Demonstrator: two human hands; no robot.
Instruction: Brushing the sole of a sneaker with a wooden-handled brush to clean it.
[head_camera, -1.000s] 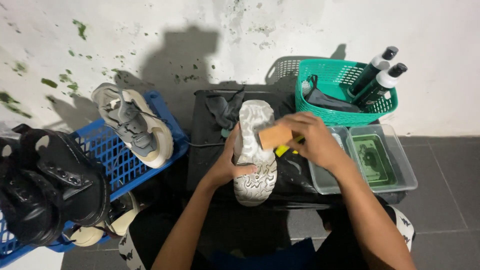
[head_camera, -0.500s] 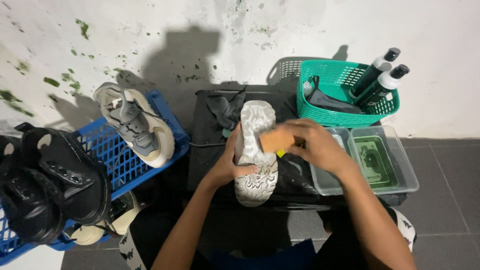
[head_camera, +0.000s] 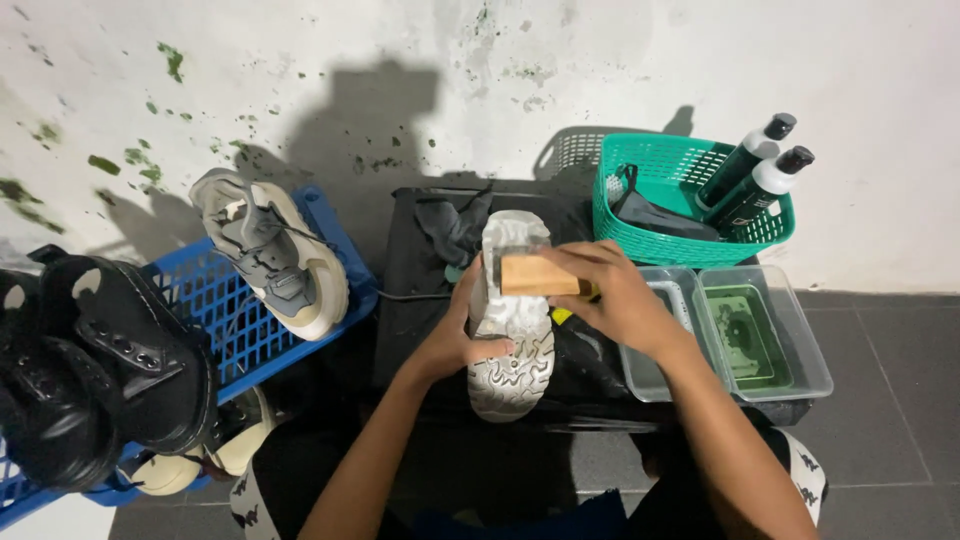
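Observation:
A white sneaker (head_camera: 510, 345) lies sole-up on a black work surface (head_camera: 420, 270) in front of me. My left hand (head_camera: 462, 330) grips its left side around the middle. My right hand (head_camera: 610, 295) holds a wooden-backed brush (head_camera: 535, 276) pressed across the upper part of the sole. The brush's bristles are hidden against the sole. A dark cloth (head_camera: 452, 232) lies on the work surface just behind the shoe.
A blue crate (head_camera: 225, 320) at left holds a grey and cream sneaker (head_camera: 270, 255) and black shoes (head_camera: 95, 365). A green basket (head_camera: 690, 205) with two dark bottles (head_camera: 755, 170) stands at back right. Clear tubs (head_camera: 740, 335) with greenish water sit by my right arm.
The brush has slid left and a little up across the sole. The left hand has kept its grip on the sneaker.

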